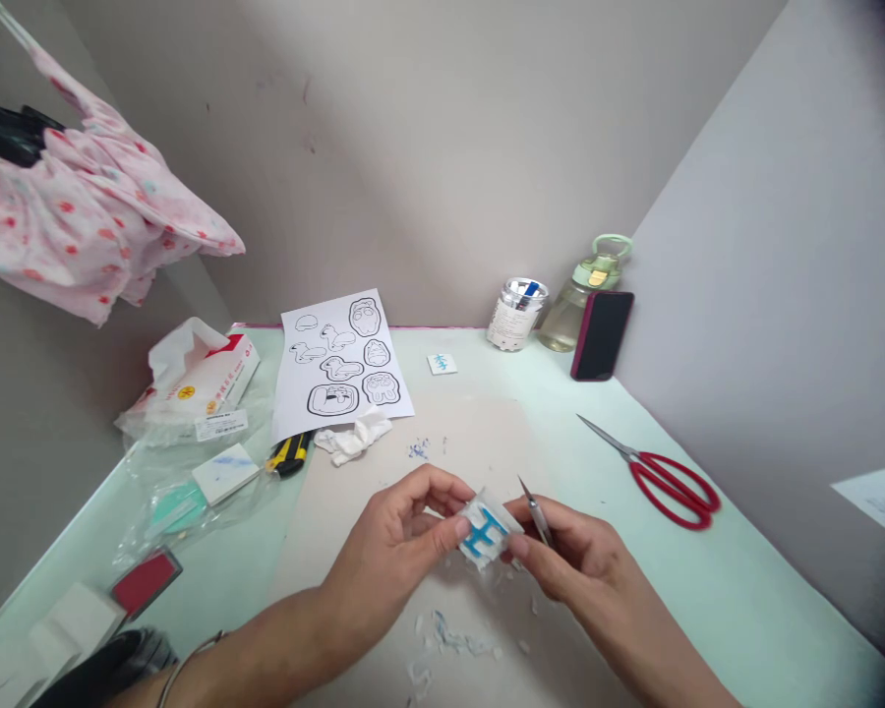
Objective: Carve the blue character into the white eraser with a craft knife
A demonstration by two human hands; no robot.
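Observation:
Between my two hands is a small white carved rubber stamp (485, 532) with a raised blue character on its face. My left hand (413, 526) pinches its left edge between thumb and fingers. The thumb of my right hand (571, 551) rests at the stamp's right edge, and the same hand grips a slim metal craft knife (537, 513), blade pointing up and away from the stamp. Rubber shavings (457, 637), some tinted blue, lie on the mat (354, 551) below my hands. Farther back sits another small white square (442, 364) with blue marks.
Red-handled scissors (671, 484) lie at right. A phone (603, 336), a bottle (571, 310) and a silver-lidded jar (516, 317) stand behind. A printed sheet (339, 369), crumpled tissue (354, 436), yellow cutter (290, 454), tissue pack (217, 379) and red ink pad (146, 582) are on the left.

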